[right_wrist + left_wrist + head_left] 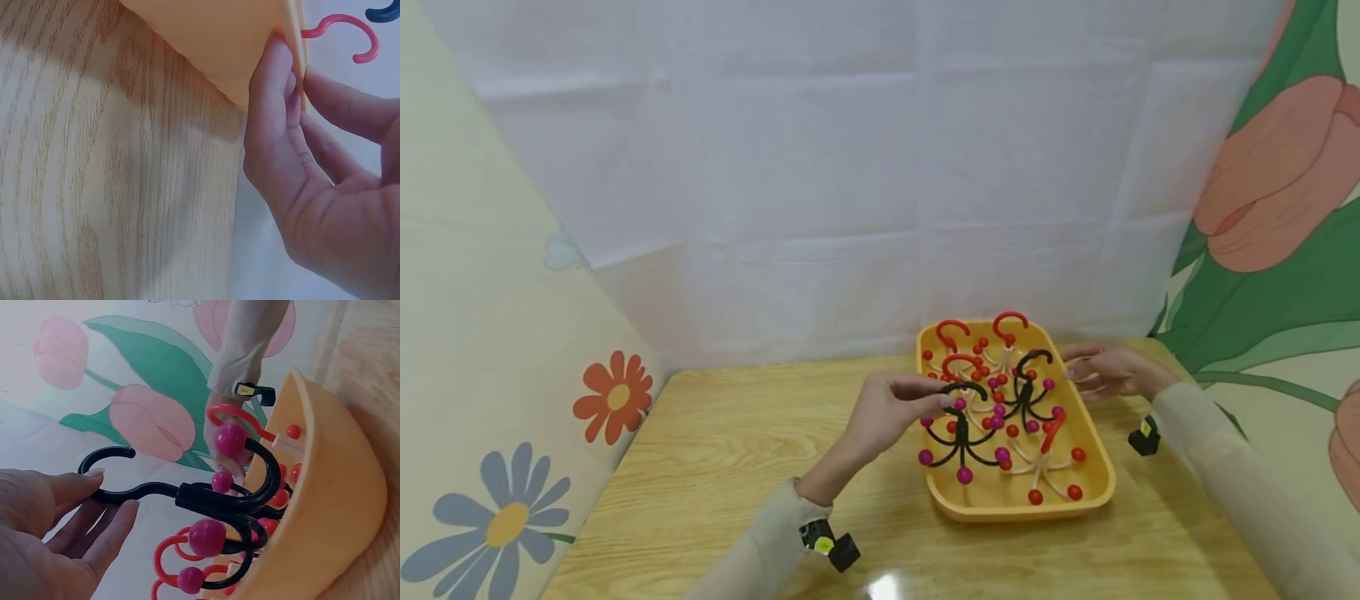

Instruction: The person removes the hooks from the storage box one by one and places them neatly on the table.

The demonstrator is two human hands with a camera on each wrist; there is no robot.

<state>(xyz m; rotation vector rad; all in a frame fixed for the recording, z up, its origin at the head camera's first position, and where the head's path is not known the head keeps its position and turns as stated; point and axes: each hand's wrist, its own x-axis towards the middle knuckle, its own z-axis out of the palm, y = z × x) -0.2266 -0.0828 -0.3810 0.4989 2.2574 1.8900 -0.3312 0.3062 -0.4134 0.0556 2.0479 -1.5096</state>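
My left hand (887,410) pinches the curved top of a black claw-shaped hanger hook (962,433), whose several curved arms end in magenta balls. In the left wrist view that hook (212,499) hangs over the yellow tray, between my left hand (69,531) and the tray wall (325,506). On the tray's far right side, my right hand (1108,371) holds the rim, and the right wrist view shows the thumb on one side of the tray edge (294,37) and the fingers on the other. Another black hook (1025,393) stands inside the tray.
Red-topped hooks with pale arms and red balls fill the tray, one with its red top (1054,432) near the front right. The tray stands on a wooden table (760,467) before a white cloth (805,183). Flower-printed panels (1277,167) flank both sides.
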